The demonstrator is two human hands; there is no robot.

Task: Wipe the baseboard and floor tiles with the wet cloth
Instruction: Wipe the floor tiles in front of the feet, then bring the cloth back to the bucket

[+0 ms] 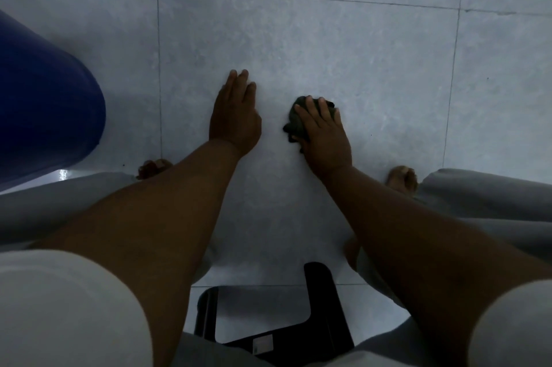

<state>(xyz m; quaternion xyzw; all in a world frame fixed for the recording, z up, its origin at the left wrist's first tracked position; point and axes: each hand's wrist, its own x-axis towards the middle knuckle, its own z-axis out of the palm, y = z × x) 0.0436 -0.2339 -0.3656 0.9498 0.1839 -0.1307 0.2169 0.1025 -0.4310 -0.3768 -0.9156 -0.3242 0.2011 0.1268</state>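
I see the dark green crumpled wet cloth (298,118) pinned to the floor under my right hand (324,135), whose fingers spread over the top of it and press it down; the cloth bunches out past the fingertips and along the thumb side. My left hand (236,114) lies just beside it, apart from the cloth, palm down on the bare tile with fingers extended and nothing in its grasp. Both hands rest near the middle of one large pale grey mottled floor tile (328,52), whose thin dark grout lines run along its far edge and down its left and right edges. At the left edge of the floor stands a big dark blue rounded plastic container (44,103). Near the tile's near edge, bare toes (153,168) peek from light grey trouser legs (484,196) on either side. Below my arms, a black plastic stool (322,310) stands on the floor. The light is dim; I cannot make out a baseboard.
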